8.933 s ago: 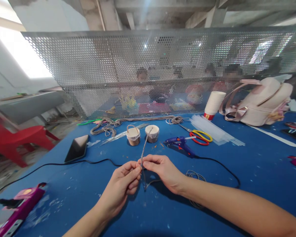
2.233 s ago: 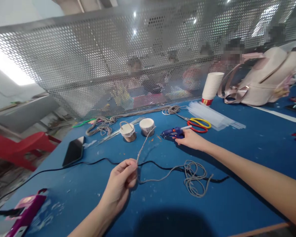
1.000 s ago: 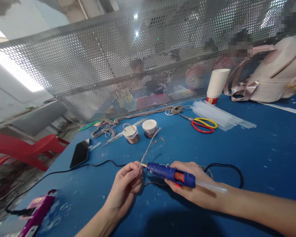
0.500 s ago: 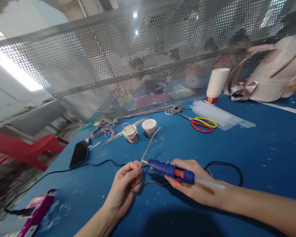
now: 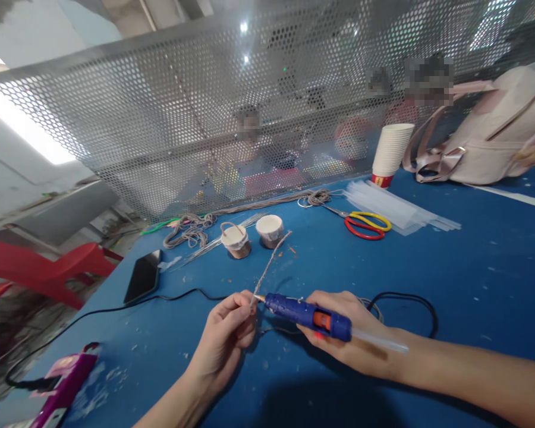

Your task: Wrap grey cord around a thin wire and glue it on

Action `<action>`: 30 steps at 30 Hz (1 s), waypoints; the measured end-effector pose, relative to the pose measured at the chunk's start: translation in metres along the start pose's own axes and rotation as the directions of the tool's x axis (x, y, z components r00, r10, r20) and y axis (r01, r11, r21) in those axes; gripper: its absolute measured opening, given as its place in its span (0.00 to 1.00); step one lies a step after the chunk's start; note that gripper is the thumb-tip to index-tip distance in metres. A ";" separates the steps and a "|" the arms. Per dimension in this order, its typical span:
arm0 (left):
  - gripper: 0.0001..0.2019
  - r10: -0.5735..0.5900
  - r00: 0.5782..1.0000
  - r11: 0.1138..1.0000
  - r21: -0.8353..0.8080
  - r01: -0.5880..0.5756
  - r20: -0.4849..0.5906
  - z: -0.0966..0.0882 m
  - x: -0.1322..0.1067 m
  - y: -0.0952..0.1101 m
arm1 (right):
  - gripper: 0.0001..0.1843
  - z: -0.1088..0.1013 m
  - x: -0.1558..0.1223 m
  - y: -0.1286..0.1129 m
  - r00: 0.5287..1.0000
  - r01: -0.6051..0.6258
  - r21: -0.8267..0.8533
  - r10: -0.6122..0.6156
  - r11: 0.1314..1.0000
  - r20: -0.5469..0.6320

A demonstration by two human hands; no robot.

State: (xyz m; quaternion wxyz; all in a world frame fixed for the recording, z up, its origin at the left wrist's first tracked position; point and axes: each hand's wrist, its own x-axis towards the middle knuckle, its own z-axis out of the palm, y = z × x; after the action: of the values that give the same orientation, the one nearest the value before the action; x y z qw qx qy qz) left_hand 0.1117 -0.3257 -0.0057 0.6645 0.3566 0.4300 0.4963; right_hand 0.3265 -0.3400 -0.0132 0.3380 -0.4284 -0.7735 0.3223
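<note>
Between the thumb and fingers of my left hand is the lower end of a thin, twisted cord-wrapped stem, which slants up and to the right. My right hand is wrapped round a blue hot glue gun, with a clear glue stick poking out of its back. The gun's metal nozzle touches or nearly touches the stem just above my left fingertips. Beyond the hands stand two small cups with white tops, one with a looped handle and one plain.
A black phone and a purple power strip lie left, joined by table space crossed by a black cable. Farther back are grey cord, scissors, clear glue sticks, stacked paper cups and a backpack before a perforated screen.
The glue gun has shifted very slightly left and its nozzle sits a little lower along the stem. My left hand holds almost the same position.
</note>
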 end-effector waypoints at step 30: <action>0.13 0.008 1.000 1.000 0.003 -0.008 -0.019 0.000 0.002 -0.001 | 0.03 0.006 -0.003 0.005 0.997 0.071 -0.005 -0.070 0.997 0.011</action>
State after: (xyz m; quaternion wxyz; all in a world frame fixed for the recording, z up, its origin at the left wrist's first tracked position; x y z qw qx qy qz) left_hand 0.1120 -0.3244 -0.0074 0.6580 0.3546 0.4356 0.5016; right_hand 0.3250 -0.3417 -0.0216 0.3439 -0.4001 -0.7908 0.3103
